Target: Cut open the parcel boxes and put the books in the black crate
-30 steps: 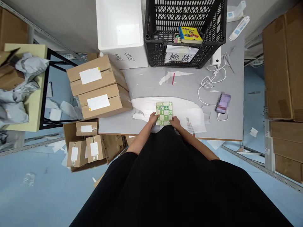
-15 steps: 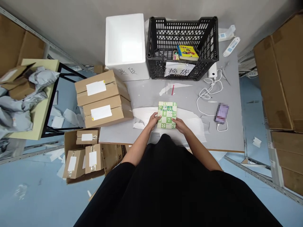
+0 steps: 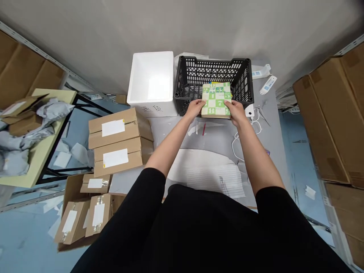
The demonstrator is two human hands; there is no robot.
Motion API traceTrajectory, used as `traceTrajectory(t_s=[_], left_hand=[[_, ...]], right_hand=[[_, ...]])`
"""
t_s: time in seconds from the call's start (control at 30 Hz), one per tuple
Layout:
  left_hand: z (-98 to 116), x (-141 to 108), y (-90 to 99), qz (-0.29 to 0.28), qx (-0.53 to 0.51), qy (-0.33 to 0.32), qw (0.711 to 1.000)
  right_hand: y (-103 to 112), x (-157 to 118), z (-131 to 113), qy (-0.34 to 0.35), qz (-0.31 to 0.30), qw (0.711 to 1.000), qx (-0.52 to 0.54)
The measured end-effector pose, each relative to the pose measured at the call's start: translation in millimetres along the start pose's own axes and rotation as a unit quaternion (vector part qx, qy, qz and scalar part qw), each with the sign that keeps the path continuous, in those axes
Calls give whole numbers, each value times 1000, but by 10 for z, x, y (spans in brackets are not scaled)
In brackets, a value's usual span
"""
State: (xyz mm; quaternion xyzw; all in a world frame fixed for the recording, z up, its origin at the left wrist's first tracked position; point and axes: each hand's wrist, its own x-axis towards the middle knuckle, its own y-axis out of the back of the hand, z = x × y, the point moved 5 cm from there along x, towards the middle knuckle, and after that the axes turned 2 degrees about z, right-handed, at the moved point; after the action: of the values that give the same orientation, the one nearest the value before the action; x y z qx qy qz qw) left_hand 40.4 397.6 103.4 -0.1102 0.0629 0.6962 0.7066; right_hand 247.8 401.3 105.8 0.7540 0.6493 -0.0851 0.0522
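A green and white book (image 3: 216, 100) is held between my two hands, above the front edge of the black plastic crate (image 3: 179, 99). My left hand (image 3: 196, 107) grips its left side and my right hand (image 3: 236, 110) its right side, each with the thumb on the cover. Behind the held book, a bit of a yellow book (image 3: 217, 82) shows inside the crate; most of it is hidden. The book covers much of the crate's front.
Left of the crate stands a white foam box (image 3: 150, 83). Two cardboard boxes (image 3: 113, 157) lie stacked at the table's left. White wrapping sheet (image 3: 210, 172) lies near my body. White cables (image 3: 234, 144) and a power strip (image 3: 268, 85) are on the right.
Both hands have carried the green and white book forward from over the table's near side to above the crate. The view has shifted, and the phone on the right is now mostly hidden behind my right arm.
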Motion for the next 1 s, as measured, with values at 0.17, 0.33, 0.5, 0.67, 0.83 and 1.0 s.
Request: traceTrajectory(t_s=[0.17, 0.33, 0.5, 0.67, 0.83, 1.0], left_hand=[[187, 728, -86, 46, 83, -12, 995], [94, 1055, -121, 65, 209, -5, 976], [-90, 1138, -245, 80, 308, -14, 948], [-72, 793, -311, 83, 385, -174, 903], [-634, -403, -14, 76, 391, -220, 890], [-1991, -2131, 440, -2, 473, -17, 881]], right_hand=[[-83, 853, -168, -13, 33, 997, -65], [-62, 1229, -135, 21, 72, 934, -350], [-121, 1242, 33, 6, 4, 836, -548], [-187, 856, 51, 122, 17, 792, -598], [-58, -462, 593, 217, 62, 821, -525], [-21, -2271, 1937, 69, -182, 786, -586]])
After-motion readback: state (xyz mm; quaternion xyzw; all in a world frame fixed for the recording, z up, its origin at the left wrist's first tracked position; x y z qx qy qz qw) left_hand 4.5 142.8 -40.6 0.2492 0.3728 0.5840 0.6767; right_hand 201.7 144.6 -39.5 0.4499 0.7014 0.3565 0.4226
